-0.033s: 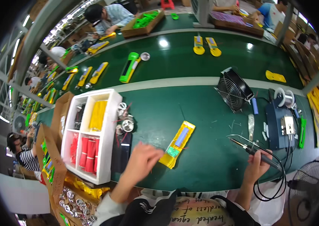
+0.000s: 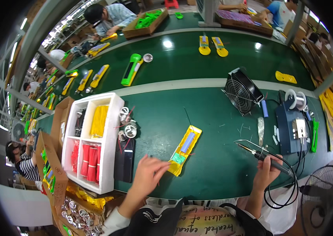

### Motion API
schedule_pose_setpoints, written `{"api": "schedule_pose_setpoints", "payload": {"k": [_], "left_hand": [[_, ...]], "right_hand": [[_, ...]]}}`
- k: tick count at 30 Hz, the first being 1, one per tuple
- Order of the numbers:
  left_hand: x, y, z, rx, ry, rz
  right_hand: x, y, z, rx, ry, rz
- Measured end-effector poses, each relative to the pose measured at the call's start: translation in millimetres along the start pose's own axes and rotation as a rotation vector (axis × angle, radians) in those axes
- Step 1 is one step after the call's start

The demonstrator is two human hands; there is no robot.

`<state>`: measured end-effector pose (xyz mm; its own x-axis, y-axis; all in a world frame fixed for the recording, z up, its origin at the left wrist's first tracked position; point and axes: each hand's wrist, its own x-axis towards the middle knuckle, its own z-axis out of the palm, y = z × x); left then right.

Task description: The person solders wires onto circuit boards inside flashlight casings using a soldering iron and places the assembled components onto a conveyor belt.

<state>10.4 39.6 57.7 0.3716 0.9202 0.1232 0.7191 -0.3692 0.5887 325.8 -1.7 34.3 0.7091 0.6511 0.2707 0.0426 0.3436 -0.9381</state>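
Note:
A yellow plastic housing [image 2: 192, 136] lies tilted on the green bench, with a blue cylindrical battery [image 2: 188, 142] and a small green circuit board [image 2: 178, 158] in it. A thin dark wire sticks up from its far end. My left hand [image 2: 150, 173] is at the near end of the housing, thumb and forefinger pinched beside the board. What they pinch is too small to make out; a bit of red shows below the fingers. My right hand [image 2: 266, 175] grips a black-handled soldering iron [image 2: 261, 156], its tip pointing left, apart from the housing. A thin bent metal tube runs along the iron.
On the left stands a white divided box [image 2: 109, 157] of red, yellow and black wires, beside reflector cups [image 2: 130, 129]. To the right are a black fan [image 2: 243, 92], a blue soldering station [image 2: 286, 129] and a solder spool [image 2: 295, 99]. Housings lie on the far belt [image 2: 174, 65].
The whole view has shifted slightly to the left. My left hand has moved a little beside the board; my right hand keeps the soldering iron in nearly the same place.

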Motion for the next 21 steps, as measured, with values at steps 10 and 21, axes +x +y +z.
{"api": "schedule_pose_setpoints", "payload": {"k": [10,21], "left_hand": [[-24.8,-2.5,57.4,-0.295,0.491,-0.29],[-22.7,-0.9,56.9,-0.266,0.496,-0.192]], "right_hand": [[-13.1,13.5,11.6,-0.095,-0.037,-0.014],[-26.0,16.5,33.0,-0.056,-0.046,0.026]]}}
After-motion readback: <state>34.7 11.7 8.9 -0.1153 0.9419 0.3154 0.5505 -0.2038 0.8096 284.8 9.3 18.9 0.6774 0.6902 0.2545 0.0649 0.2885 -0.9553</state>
